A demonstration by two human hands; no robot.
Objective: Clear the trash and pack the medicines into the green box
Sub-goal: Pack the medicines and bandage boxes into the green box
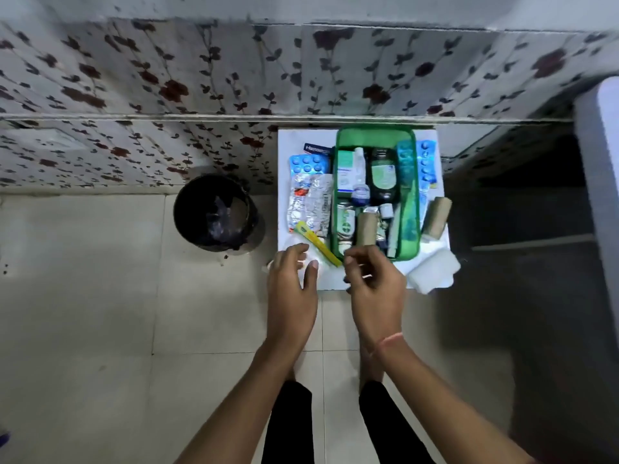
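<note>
The green box (376, 192) is being filled on the desk (284, 142); bottles already sit inside. Left of the box, blister packs (310, 199) are waiting. The left hand (292, 279) is spread; the right hand (371, 279) is curled, its contents unclear.

Green box (376, 132) of translucent mesh-like fabric, crinkled silver foil strips (310, 204) at its 9 o'clock, glossy blue blister pack (307, 164), glossy black plastic bin (214, 212), smooth tiled floor (83, 279).

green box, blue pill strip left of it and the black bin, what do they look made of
Green box: likely soft fabric, its walls thin and bowed.
Blue pill strip: glossy plastic blister, raised bubbles catching light; backing unseen.
Black bin: probably plastic, smooth dull sheen, though coated metal is possible.
</note>
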